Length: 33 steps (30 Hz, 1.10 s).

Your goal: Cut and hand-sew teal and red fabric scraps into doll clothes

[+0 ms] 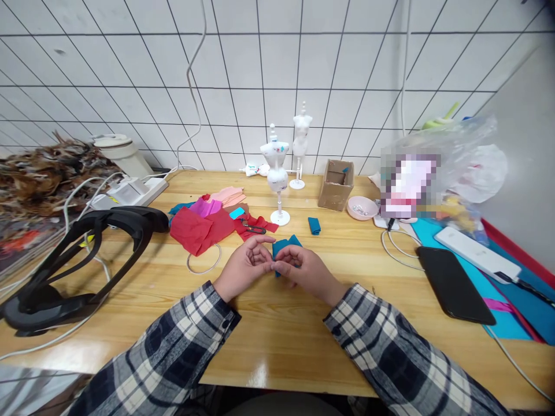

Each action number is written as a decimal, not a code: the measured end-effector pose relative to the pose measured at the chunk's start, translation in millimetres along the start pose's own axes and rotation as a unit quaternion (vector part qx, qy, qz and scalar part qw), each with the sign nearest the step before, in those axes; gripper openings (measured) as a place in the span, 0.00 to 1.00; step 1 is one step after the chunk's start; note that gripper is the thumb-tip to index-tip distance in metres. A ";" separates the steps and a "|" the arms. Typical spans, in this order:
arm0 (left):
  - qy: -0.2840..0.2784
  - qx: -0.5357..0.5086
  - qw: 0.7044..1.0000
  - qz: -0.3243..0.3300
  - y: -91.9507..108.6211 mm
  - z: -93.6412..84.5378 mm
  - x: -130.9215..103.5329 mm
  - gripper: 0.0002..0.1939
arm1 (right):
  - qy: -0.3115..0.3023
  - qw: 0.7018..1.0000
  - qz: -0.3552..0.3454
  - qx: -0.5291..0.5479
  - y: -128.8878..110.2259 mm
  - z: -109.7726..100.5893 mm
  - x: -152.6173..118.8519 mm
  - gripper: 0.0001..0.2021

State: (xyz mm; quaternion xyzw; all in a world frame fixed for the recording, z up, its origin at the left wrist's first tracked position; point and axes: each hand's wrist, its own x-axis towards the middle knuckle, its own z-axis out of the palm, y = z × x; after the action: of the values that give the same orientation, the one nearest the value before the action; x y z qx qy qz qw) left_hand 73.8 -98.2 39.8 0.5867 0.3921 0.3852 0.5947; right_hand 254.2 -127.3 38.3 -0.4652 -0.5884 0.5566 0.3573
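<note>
A small piece of teal cloth [281, 247] is at the middle of the wooden table, partly hidden by the fingers. My right hand [306, 267] is closed on it, with thumb and fingers pinched at its near edge. From the other side my left hand [248, 264] meets it, thumb and fingertips pressed together at the cloth's left edge; whatever lies between those fingertips is too small to make out. A second folded teal piece [314, 226] lies a little beyond my right hand. Behind the cloth stands a white mini dress form [277, 164].
Red cloth [202, 231], other scraps and black-handled snips [254, 229] lie left of centre. A black headset frame [108, 294] is at far left. Further back are a cardboard box [336, 188] and a pink bowl [362, 215]. To the right lies a black phone [455, 286] beside cables.
</note>
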 end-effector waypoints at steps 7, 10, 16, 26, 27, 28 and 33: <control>-0.013 -0.049 0.999 0.002 -2.7 0.5 0.6 0.23 | -0.011 1.000 -0.024 -0.002 11.2 -1.4 6.2 0.14; -0.023 -0.067 0.997 -0.003 -4.0 -0.2 0.7 0.22 | 0.011 0.999 0.012 -0.039 12.9 -0.2 7.2 0.08; -0.033 -0.114 0.993 -0.007 -5.9 0.2 -1.6 0.21 | 0.026 0.997 -0.026 -0.075 11.2 -0.7 6.9 0.07; -0.016 -0.091 0.996 0.008 -4.3 -2.8 -1.8 0.20 | 0.094 0.996 0.001 0.000 19.3 -3.1 10.4 0.06; -0.006 -0.067 0.998 0.010 -3.4 -3.7 -1.5 0.17 | 0.101 0.994 0.019 0.040 18.8 -3.9 11.0 0.07; -0.002 -0.042 0.999 0.008 -2.7 -4.2 -1.3 0.14 | 0.102 0.991 0.037 0.077 17.8 -4.5 11.3 0.09; -0.032 0.042 0.999 0.006 -3.8 0.1 -2.5 0.13 | 0.086 0.983 0.065 0.150 10.4 -4.2 9.1 0.15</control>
State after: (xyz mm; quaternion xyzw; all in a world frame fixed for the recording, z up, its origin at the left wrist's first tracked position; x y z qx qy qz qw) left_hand 72.9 -100.6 36.0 0.6257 0.3852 0.3526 0.5795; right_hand 256.8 -117.9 27.7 -0.4897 -0.4337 0.6185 0.4353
